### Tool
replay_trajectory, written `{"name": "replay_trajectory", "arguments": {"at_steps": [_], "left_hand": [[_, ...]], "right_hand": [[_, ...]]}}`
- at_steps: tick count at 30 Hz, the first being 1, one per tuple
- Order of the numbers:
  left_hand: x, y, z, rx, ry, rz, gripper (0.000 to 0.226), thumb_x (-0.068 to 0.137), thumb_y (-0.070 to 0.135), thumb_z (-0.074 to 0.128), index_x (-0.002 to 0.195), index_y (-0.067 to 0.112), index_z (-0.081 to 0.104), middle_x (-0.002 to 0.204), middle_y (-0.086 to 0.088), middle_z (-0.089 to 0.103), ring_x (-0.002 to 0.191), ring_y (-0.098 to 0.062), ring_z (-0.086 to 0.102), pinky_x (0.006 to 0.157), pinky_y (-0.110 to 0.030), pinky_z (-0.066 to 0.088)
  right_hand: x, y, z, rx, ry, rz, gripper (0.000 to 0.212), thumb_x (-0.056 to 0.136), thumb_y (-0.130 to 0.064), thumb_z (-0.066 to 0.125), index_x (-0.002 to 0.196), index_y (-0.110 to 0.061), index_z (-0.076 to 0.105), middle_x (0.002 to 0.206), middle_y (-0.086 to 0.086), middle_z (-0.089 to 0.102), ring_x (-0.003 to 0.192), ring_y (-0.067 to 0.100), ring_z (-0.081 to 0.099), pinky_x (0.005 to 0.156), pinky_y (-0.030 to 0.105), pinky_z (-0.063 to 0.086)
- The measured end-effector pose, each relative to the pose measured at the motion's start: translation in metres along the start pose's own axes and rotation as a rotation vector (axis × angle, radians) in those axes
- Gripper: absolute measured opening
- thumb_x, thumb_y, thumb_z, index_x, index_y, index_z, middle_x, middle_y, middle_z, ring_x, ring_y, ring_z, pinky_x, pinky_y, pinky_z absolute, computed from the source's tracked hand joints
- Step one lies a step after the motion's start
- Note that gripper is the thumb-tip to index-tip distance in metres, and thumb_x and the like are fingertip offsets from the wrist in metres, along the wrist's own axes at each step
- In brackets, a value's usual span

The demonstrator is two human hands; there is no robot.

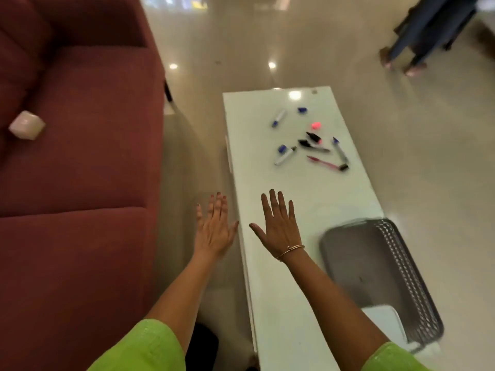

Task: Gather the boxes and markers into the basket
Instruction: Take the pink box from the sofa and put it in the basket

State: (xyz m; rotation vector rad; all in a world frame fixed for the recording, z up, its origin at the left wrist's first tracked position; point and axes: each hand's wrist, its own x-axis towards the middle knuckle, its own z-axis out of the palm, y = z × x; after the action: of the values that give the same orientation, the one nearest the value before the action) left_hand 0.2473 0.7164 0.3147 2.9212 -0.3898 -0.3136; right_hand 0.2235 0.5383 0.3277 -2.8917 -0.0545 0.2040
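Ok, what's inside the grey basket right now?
Only a white flat item, probably a box, lies at the near end of the basket; no markers inside. The right forearm covers its near left edge.

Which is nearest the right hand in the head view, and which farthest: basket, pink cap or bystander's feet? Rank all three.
1. Basket: just right of the right hand, at the near end of the table.
2. Pink cap: far end of the table.
3. Bystander's feet: on the floor beyond the table, upper right.

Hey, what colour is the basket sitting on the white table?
The basket is grey, with an openwork lattice wall, seen in the head view.
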Motion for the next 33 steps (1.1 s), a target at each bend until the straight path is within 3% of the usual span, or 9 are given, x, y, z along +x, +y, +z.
{"name": "replay_trajectory", "arguments": {"at_steps": [3, 10, 16, 21, 24, 27, 30, 33], "left_hand": [[0.038, -0.076, -0.033, -0.030, 0.050, -0.092, 0.079, 0.082, 0.055, -0.003, 0.147, 0.010, -0.001, 0.158, -0.008, -0.002, 0.145, -0.020, -0.005, 0.114, -0.048, -0.013], [0.100, -0.276, -0.112, 0.051, 0.112, -0.277, 0.074, 0.088, 0.052, 0.005, 0.147, 0.008, 0.002, 0.158, -0.009, 0.002, 0.145, -0.021, -0.003, 0.114, -0.050, -0.012], [0.140, -0.425, -0.155, 0.085, 0.137, -0.462, 0.077, 0.087, 0.054, 0.011, 0.146, 0.006, 0.009, 0.157, -0.010, 0.010, 0.145, -0.021, 0.002, 0.113, -0.049, -0.010], [0.174, -0.521, -0.155, 0.044, 0.213, -0.660, 0.077, 0.086, 0.054, 0.013, 0.146, 0.004, 0.012, 0.156, -0.010, 0.012, 0.145, -0.020, 0.006, 0.115, -0.052, -0.002], [0.177, -0.575, -0.141, 0.025, 0.188, -0.748, 0.076, 0.086, 0.053, 0.015, 0.145, 0.004, 0.018, 0.155, -0.010, 0.019, 0.144, -0.021, 0.013, 0.115, -0.055, 0.007], [0.167, -0.621, -0.120, 0.060, 0.189, -0.807, 0.076, 0.088, 0.055, 0.010, 0.145, 0.005, 0.015, 0.155, -0.010, 0.019, 0.144, -0.020, 0.012, 0.116, -0.052, 0.005], [0.151, -0.646, -0.104, 0.106, 0.186, -0.802, 0.076, 0.090, 0.056, 0.002, 0.145, 0.006, 0.015, 0.154, -0.009, 0.021, 0.143, -0.018, 0.013, 0.114, -0.047, 0.000], [0.150, -0.647, -0.102, 0.115, 0.179, -0.752, 0.071, 0.090, 0.050, 0.015, 0.146, 0.006, 0.015, 0.154, -0.009, 0.022, 0.143, -0.017, 0.012, 0.114, -0.045, -0.002]], "right_hand": [[0.077, -0.068, -0.003, -0.024, -0.005, -0.090, 0.076, 0.086, -0.061, 0.021, 0.144, -0.012, 0.018, 0.153, 0.015, 0.019, 0.142, 0.032, 0.014, 0.114, 0.053, 0.014], [0.242, -0.240, 0.008, -0.019, -0.076, -0.258, 0.083, 0.082, -0.067, 0.009, 0.146, -0.013, 0.010, 0.155, 0.014, 0.012, 0.144, 0.030, 0.005, 0.116, 0.052, 0.006], [0.368, -0.370, 0.019, -0.060, -0.155, -0.504, 0.079, 0.084, -0.060, 0.029, 0.145, -0.013, 0.012, 0.155, 0.015, 0.014, 0.143, 0.031, 0.009, 0.114, 0.053, 0.007], [0.482, -0.470, 0.056, -0.127, -0.271, -0.744, 0.081, 0.084, -0.043, 0.051, 0.146, -0.012, 0.007, 0.156, 0.011, 0.008, 0.144, 0.027, 0.006, 0.116, 0.053, 0.008], [0.526, -0.538, 0.088, -0.111, -0.330, -0.815, 0.066, 0.088, -0.019, 0.044, 0.145, -0.012, 0.012, 0.155, 0.010, 0.014, 0.142, 0.030, 0.013, 0.112, 0.057, 0.018], [0.553, -0.600, 0.132, -0.195, -0.299, -0.996, 0.055, 0.091, -0.020, 0.041, 0.142, -0.016, 0.022, 0.152, 0.009, 0.025, 0.140, 0.031, 0.020, 0.109, 0.060, 0.022], [0.568, -0.634, 0.170, -0.388, -0.210, -1.079, 0.039, 0.084, -0.042, 0.052, 0.119, -0.026, 0.055, 0.121, -0.005, 0.062, 0.120, 0.021, 0.052, 0.094, 0.053, 0.047], [0.576, -0.637, 0.192, -0.478, -0.145, -1.135, 0.019, 0.080, -0.044, 0.059, 0.081, -0.027, 0.065, 0.074, -0.008, 0.070, 0.078, 0.014, 0.067, 0.079, 0.041, 0.054]]}}
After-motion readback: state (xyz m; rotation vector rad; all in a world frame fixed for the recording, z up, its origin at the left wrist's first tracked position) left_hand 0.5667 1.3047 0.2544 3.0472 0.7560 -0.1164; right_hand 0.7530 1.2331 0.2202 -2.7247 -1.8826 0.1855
